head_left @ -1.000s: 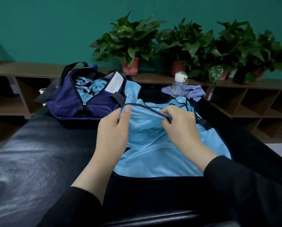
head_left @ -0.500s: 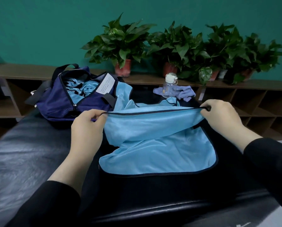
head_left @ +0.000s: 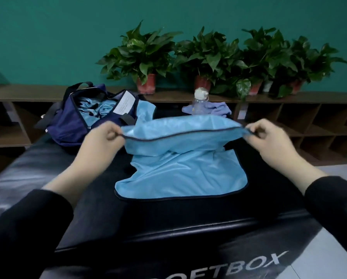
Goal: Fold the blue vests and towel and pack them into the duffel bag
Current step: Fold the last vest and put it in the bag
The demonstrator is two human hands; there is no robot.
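A light blue vest point(head_left: 180, 170) with dark trim lies on the black padded box point(head_left: 47, 168). Its far edge is lifted and stretched taut between my hands. My left hand point(head_left: 102, 137) pinches the left end of that edge. My right hand point(head_left: 269, 137) pinches the right end. The navy duffel bag point(head_left: 68, 125) stands open at the back left with crumpled blue fabric point(head_left: 96, 109) inside. Another blue piece point(head_left: 145, 111) hangs beside the bag. A lavender towel point(head_left: 218, 110) lies at the back, bunched up.
A clear water bottle point(head_left: 199, 101) with a white cap stands on the towel. Potted plants point(head_left: 146, 57) line a wooden shelf point(head_left: 27, 93) along the teal wall. Cubby shelves point(head_left: 309, 125) sit at the right. The box's front edge is near me.
My hands have drawn apart, stretching the vest's trimmed edge between them, and have lifted it higher off the box. The near half still lies flat.
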